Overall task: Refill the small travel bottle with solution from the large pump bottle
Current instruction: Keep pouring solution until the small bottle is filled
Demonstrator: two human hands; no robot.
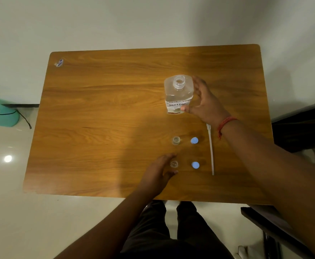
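Note:
The large clear bottle (178, 94) stands on the wooden table (100, 113) with its pump removed and its neck open; a white label reads "solution". My right hand (203, 101) wraps its right side, thumb on the label. The pump's long white tube (211, 150) lies on the table under my right wrist. Two small clear travel bottles stand uncapped: one farther (176, 140), one nearer (174, 164). My left hand (160, 171) cups the nearer one from the left, fingers apart, maybe touching it. Two blue caps (194, 140) (195, 165) lie to their right.
A small wrapper (59, 63) lies at the table's far left corner. A teal container (0, 113) with a black cable sits on the floor at left. Dark furniture (302, 128) stands right of the table. My legs are below the near edge.

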